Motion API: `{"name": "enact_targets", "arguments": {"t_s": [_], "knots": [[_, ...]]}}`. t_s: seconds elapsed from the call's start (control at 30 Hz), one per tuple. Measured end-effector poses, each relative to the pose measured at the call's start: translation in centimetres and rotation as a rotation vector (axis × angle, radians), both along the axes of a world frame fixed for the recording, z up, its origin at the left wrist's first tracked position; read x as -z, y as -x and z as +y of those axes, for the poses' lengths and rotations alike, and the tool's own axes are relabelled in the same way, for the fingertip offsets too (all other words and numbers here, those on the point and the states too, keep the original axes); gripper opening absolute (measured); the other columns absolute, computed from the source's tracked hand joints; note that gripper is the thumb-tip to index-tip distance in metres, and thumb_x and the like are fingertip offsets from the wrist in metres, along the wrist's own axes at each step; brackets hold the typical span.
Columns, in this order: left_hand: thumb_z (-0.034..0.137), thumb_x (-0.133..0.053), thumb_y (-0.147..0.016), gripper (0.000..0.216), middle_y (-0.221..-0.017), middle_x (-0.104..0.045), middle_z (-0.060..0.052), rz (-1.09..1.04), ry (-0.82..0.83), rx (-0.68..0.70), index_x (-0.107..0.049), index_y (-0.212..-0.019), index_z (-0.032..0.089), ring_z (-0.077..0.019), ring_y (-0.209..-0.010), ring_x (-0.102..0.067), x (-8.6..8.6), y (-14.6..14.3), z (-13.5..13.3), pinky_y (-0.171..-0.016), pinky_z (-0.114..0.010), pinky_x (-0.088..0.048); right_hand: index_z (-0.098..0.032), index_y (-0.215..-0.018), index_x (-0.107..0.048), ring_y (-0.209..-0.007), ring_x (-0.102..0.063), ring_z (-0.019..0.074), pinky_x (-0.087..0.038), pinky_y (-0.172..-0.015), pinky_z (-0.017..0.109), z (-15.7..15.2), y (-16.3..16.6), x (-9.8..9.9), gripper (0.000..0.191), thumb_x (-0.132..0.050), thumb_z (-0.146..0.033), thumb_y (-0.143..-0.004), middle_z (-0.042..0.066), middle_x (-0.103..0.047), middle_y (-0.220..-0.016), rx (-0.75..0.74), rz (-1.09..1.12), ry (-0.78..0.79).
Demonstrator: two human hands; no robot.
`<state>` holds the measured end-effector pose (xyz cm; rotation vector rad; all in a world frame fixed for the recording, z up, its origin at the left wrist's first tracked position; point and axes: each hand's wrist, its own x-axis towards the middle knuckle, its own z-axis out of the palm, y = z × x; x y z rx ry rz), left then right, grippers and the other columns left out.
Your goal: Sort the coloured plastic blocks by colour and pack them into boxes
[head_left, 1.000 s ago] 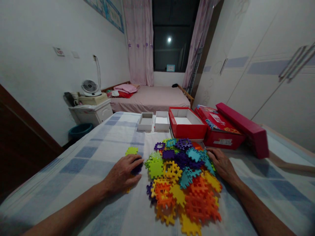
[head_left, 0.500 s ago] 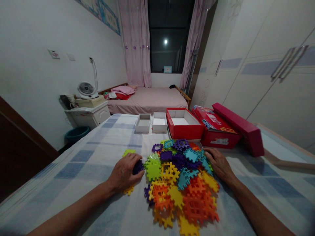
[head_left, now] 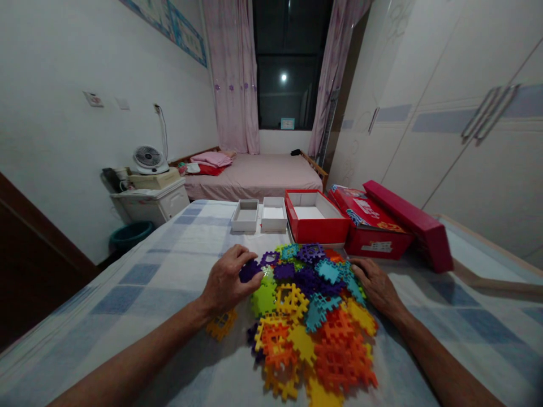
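A heap of colourful interlocking plastic tiles [head_left: 311, 316] lies on the checked cloth in front of me. My left hand [head_left: 227, 282] is raised at the heap's left edge, its fingers pinching a dark purple tile [head_left: 250, 270]. Just below that wrist a single orange-yellow tile [head_left: 221, 324] lies apart on the cloth. My right hand [head_left: 376, 287] rests palm down against the heap's right edge, fingers spread on the teal and purple tiles, gripping nothing.
Behind the heap stand two small white boxes [head_left: 245, 215] [head_left: 274, 213], an open red box [head_left: 316, 229], a printed red box [head_left: 373, 234] and a magenta lid [head_left: 409, 226]. Farther off are a bed, a cabinet with a fan [head_left: 147, 158], and wardrobes on the right.
My left hand has lifted off the cloth with the purple tile and moved up and right toward the heap, uncovering the orange-yellow tile. My right hand has stayed put.
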<state>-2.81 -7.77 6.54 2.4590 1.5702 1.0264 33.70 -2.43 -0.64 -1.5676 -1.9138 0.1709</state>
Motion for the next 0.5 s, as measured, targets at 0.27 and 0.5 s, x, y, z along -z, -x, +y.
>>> {"name": "enact_targets", "arguments": {"t_s": [0.27, 0.5], "knots": [[0.063, -0.057, -0.071, 0.084, -0.146, -0.029, -0.013, 0.114, 0.225, 0.223, -0.029, -0.140, 0.025, -0.0299, -0.130, -0.035, -2.2, -2.3, -0.3, -0.105, -0.044, -0.033, -0.020, -0.099, -0.061, -0.098, -0.056, 0.0225, -0.042, -0.091, 0.040, -0.1, 0.1, 0.0, 0.034, -0.036, -0.039, -0.087, 0.008, -0.063, -0.102, -0.008, 0.028, 0.014], [0.050, -0.076, -0.053, 0.103, -0.144, -0.033, -0.012, 0.386, 0.525, 0.069, -0.027, -0.141, 0.031, -0.0355, -0.126, -0.039, -1.1, 4.7, -4.3, -0.099, -0.047, -0.038, -0.020, -0.097, -0.063, -0.094, -0.058, 0.0216, -0.044, -0.088, 0.038, -0.1, 0.2, -0.1, 0.035, -0.036, -0.039, -0.086, 0.008, -0.064, -0.098, 0.011, 0.011, -0.013]]}}
